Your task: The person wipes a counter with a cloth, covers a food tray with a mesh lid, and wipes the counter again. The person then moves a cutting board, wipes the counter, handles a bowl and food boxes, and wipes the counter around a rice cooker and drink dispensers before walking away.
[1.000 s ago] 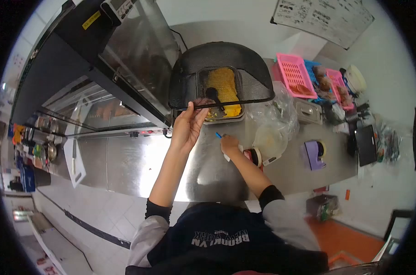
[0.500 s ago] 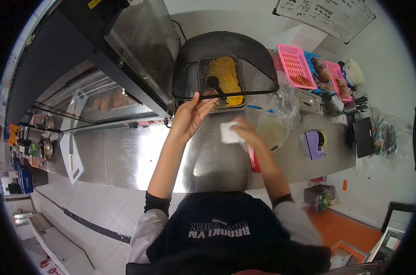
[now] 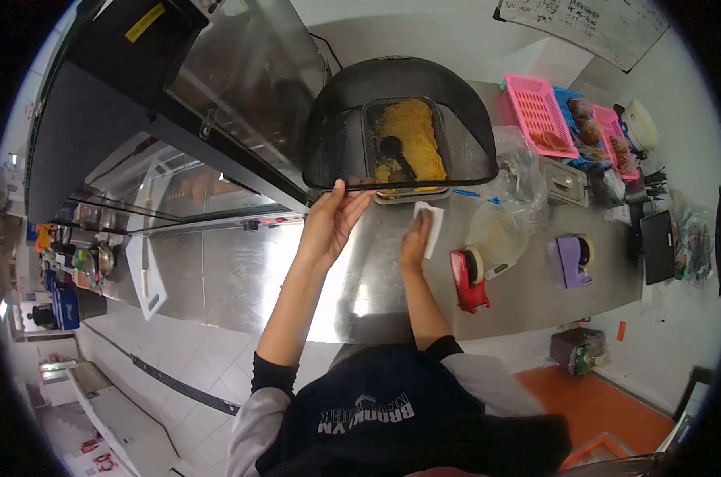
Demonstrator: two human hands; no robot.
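My left hand (image 3: 334,215) grips the front rim of a black mesh food cover (image 3: 341,131), thumb on top and fingers underneath. Through the mesh show a metal tray (image 3: 412,196), crumbly yellow food (image 3: 420,135) and a black spoon (image 3: 392,148) with a round head. My right hand (image 3: 412,245) presses a folded white cloth (image 3: 434,229) against the steel counter (image 3: 297,262), just in front of the tray. Right of that hand stands a red tape dispenser (image 3: 469,285), beside a clear plastic container (image 3: 497,230).
A dark-framed glass display cabinet (image 3: 241,95) stands close on the left. At the right are a purple tape dispenser (image 3: 570,262), a metal lid (image 3: 565,183), a pink basket (image 3: 535,99) and a black tablet (image 3: 658,246). A white cutting board (image 3: 147,282) lies far left.
My right hand has moved left across the counter with the cloth, uncovering the red tape dispenser. My left hand still grips the cover's rim. The whole view has shifted slightly.
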